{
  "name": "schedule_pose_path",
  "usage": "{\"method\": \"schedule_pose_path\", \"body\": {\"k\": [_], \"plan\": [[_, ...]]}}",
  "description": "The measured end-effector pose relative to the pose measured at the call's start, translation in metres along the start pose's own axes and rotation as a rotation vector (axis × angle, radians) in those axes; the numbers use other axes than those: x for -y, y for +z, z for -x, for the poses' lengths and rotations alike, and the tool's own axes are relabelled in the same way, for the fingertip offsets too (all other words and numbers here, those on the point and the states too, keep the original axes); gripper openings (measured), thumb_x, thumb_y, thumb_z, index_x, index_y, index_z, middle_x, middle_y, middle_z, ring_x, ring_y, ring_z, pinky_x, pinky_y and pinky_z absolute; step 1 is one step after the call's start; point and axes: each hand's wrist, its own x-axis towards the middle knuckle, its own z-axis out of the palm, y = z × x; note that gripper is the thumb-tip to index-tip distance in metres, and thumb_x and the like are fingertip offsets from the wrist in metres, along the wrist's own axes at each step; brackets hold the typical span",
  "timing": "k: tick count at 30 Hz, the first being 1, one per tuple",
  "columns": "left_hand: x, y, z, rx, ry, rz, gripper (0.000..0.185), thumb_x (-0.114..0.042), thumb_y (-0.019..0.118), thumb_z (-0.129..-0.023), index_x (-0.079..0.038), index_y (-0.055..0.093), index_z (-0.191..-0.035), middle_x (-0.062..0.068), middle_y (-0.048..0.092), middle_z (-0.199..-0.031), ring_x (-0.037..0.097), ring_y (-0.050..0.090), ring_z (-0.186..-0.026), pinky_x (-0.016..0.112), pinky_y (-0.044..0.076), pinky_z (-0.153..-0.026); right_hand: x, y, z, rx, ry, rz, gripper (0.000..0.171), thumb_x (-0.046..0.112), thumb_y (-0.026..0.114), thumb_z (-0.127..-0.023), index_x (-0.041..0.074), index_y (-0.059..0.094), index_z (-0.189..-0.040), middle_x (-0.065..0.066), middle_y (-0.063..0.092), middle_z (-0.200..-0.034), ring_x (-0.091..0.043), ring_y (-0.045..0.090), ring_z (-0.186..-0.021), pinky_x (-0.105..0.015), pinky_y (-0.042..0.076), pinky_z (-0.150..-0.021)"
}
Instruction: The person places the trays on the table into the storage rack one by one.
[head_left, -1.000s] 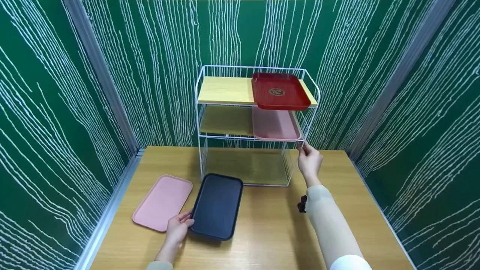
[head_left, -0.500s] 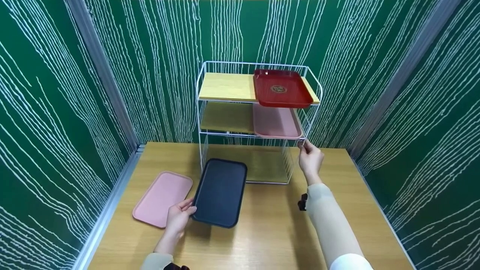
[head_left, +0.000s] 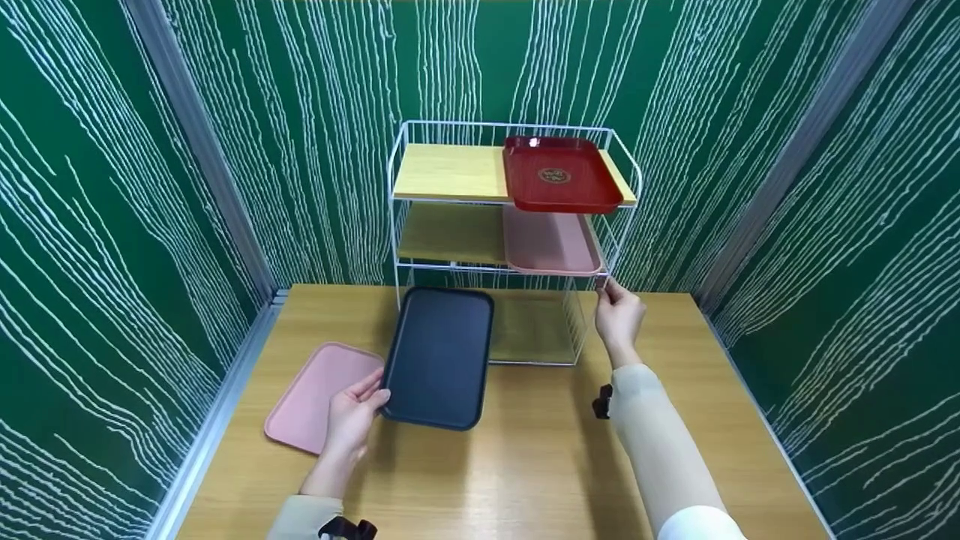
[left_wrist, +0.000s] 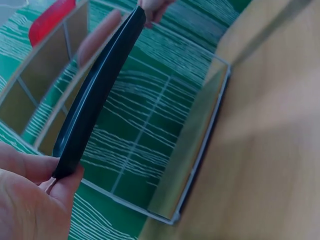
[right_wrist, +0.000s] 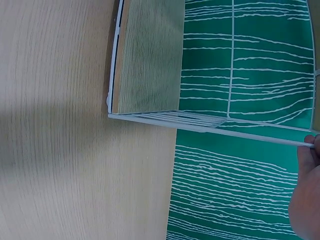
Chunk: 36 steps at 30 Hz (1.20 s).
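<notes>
My left hand (head_left: 352, 420) grips the near left edge of a black tray (head_left: 441, 355) and holds it lifted off the table, tilted toward the white wire rack (head_left: 397, 225). In the left wrist view the black tray (left_wrist: 95, 95) is seen edge-on, pinched between thumb and fingers. My right hand (head_left: 619, 315) pinches the rack's front right post at the middle shelf. A red tray (head_left: 559, 175) lies on the top shelf. Below it a pink tray (head_left: 549, 244) rests on the middle shelf. In the right wrist view the rack's bottom shelf (right_wrist: 150, 55) shows.
A second pink tray (head_left: 319, 394) lies flat on the wooden table (head_left: 540, 465) at the left, partly under the black tray. Green patterned walls close in on three sides. The rack's left halves and bottom shelf hold nothing.
My left hand has lifted the black tray and carried it up and toward the rack. The right hand stays on the rack post.
</notes>
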Motion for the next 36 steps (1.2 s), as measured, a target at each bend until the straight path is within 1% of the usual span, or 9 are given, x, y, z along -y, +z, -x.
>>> {"method": "schedule_pose_path", "body": {"k": [6,9,13,18,25,28,31,33,36], "plan": [[-0.017,0.002,0.003,0.008,-0.003,0.060,0.048,0.012,0.067,-0.097,0.015,0.056,-0.143,0.034,0.057,-0.144,0.009,0.069,-0.107,0.022,0.061,-0.087,0.002,0.002,0.000,-0.002,0.008,-0.011,0.022,0.007,0.068,-0.104,0.007,0.082,-0.120,-0.013,0.080,-0.111,-0.024,0.067,-0.086,-0.040,0.054,-0.075],[-0.026,0.002,0.002,-0.007,-0.005,0.064,0.048,0.011,0.067,-0.097,0.013,0.056,-0.144,0.032,0.057,-0.146,0.010,0.068,-0.112,0.020,0.060,-0.088,0.002,0.003,0.000,-0.001,0.006,-0.018,0.019,0.007,0.068,-0.104,0.006,0.082,-0.117,-0.013,0.081,-0.108,-0.024,0.067,-0.084,-0.038,0.053,-0.073],[-0.039,0.005,-0.002,-0.029,0.000,0.074,0.048,0.011,0.067,-0.098,0.012,0.056,-0.145,0.029,0.053,-0.151,0.017,0.060,-0.129,0.018,0.057,-0.093,0.001,0.004,0.001,-0.003,-0.004,-0.013,0.016,0.008,0.068,-0.104,0.005,0.082,-0.112,-0.012,0.081,-0.105,-0.025,0.067,-0.082,-0.037,0.052,-0.071],[-0.051,0.016,-0.006,-0.037,-0.003,0.101,0.048,0.013,0.065,-0.099,0.011,0.056,-0.146,0.031,0.053,-0.151,0.020,0.060,-0.130,0.018,0.057,-0.094,0.000,0.004,0.002,0.005,0.012,-0.034,0.020,0.008,0.067,-0.105,0.005,0.081,-0.119,-0.013,0.080,-0.113,-0.026,0.073,-0.093,-0.042,0.059,-0.080],[-0.060,0.035,-0.019,-0.041,0.008,0.149,0.050,0.014,0.064,-0.098,0.011,0.055,-0.147,0.034,0.049,-0.153,0.028,0.055,-0.137,0.017,0.057,-0.084,-0.002,0.003,0.002,-0.007,0.022,-0.008,0.022,0.011,0.068,-0.106,0.007,0.081,-0.122,-0.014,0.080,-0.111,-0.027,0.071,-0.088,-0.042,0.056,-0.077],[-0.063,0.043,-0.025,-0.044,0.009,0.164,0.050,0.014,0.063,-0.099,0.012,0.054,-0.147,0.033,0.051,-0.152,0.034,0.052,-0.142,0.025,0.057,-0.097,-0.002,0.004,0.001,-0.025,-0.013,0.012,0.018,0.009,0.070,-0.104,0.006,0.082,-0.116,-0.015,0.081,-0.102,-0.028,0.069,-0.082,-0.043,0.052,-0.072],[-0.067,0.051,-0.031,-0.046,0.008,0.189,0.050,0.014,0.061,-0.099,0.012,0.053,-0.148,0.033,0.052,-0.151,0.037,0.049,-0.145,0.038,0.050,-0.112,-0.003,0.004,0.000,-0.034,-0.038,0.016,0.017,0.006,0.071,-0.102,0.004,0.082,-0.115,-0.015,0.081,-0.100,-0.030,0.069,-0.081,-0.044,0.051,-0.072],[-0.069,0.057,-0.035,-0.047,0.009,0.205,0.051,0.015,0.061,-0.098,0.013,0.052,-0.148,0.034,0.051,-0.152,0.039,0.048,-0.146,0.045,0.045,-0.117,-0.003,0.004,0.000,-0.032,-0.027,0.002,0.019,0.006,0.070,-0.103,0.005,0.082,-0.117,-0.014,0.081,-0.104,-0.028,0.070,-0.084,-0.043,0.053,-0.073],[-0.071,0.065,-0.041,-0.051,0.003,0.219,0.051,0.016,0.060,-0.098,0.013,0.052,-0.148,0.035,0.050,-0.152,0.040,0.048,-0.146,0.048,0.043,-0.118,-0.002,0.004,0.000,-0.024,-0.004,-0.018,0.022,0.006,0.069,-0.104,0.007,0.081,-0.122,-0.013,0.080,-0.111,-0.026,0.072,-0.090,-0.042,0.055,-0.077]]}}
